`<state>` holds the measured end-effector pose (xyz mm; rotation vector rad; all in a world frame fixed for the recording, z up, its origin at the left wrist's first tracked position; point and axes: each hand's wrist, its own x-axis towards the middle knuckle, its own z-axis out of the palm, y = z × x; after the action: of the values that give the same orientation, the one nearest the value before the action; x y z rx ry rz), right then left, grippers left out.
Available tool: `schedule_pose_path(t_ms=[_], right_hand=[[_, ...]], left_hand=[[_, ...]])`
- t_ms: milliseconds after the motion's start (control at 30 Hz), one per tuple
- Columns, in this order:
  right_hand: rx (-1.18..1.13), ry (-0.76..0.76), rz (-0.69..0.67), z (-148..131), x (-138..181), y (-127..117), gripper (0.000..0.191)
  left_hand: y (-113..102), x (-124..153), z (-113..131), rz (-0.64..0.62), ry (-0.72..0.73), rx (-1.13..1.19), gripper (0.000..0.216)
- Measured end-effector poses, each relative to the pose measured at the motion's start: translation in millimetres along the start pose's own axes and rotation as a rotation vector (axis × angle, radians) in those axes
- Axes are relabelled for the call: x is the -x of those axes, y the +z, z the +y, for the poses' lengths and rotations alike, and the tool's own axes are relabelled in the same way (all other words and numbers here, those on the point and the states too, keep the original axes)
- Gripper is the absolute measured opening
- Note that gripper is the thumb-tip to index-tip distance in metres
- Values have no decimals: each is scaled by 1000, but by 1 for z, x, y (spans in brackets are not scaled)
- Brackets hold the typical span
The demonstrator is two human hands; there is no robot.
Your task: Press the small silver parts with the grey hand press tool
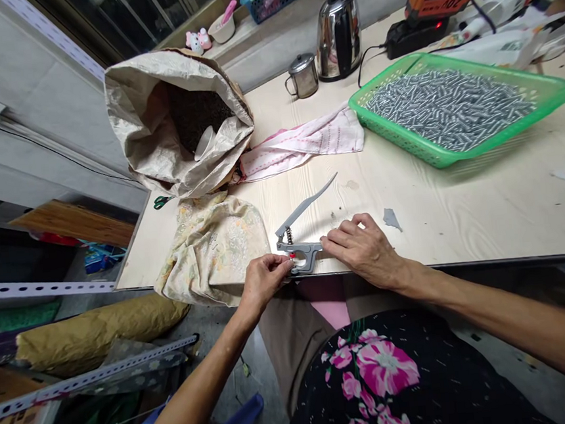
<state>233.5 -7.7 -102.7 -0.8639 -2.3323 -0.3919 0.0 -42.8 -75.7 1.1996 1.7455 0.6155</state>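
Grey snap-fastener pliers lie at the table's front edge, with the long upper handle raised and a small spring at the hinge. A red piece shows in the jaw. My left hand is closed in a pinch right at that jaw; whatever its fingertips hold is too small to make out. On the other side, my right hand has its fingers bent and gripping the end of the pliers' lower frame. A patterned cloth lies left of the pliers, partly over the table edge.
An open sack with dark contents and a white cup stands back left. A green basket full of small metal pieces is at the right. Behind are a pink-striped towel, metal mug, kettle and battery charger. Green-handled scissors lie left.
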Motion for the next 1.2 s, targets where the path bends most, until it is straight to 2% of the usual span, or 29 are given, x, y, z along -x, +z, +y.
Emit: schedule_pose_path(t_ms=[333, 500, 733, 833, 900, 1033, 1100, 1200], right_hand=[[-22, 32, -74, 0, 2, 3, 22], [-49, 71, -151, 3, 2, 9, 17], [-93, 109, -277, 6, 4, 16, 17], [-189, 117, -358, 13, 4, 13, 20], [-261, 114, -391, 22, 3, 12, 34], [-269, 82, -480, 48, 0, 18, 93], [-278, 43, -546, 59, -6, 23, 106], [-300, 12, -593, 68, -16, 27, 111]], left_hand=[[-7, -13, 8, -191, -59, -148, 32], [-11, -20, 13, -266, -156, -140, 24], [-13, -31, 25, -390, -268, -138, 29], [-14, -34, 27, -420, -282, -129, 31], [-15, -34, 28, -439, -281, -126, 33], [-16, -33, 31, -451, -274, -129, 36], [-15, -33, 32, -432, -277, -133, 36], [-14, -33, 34, -407, -286, -155, 34]])
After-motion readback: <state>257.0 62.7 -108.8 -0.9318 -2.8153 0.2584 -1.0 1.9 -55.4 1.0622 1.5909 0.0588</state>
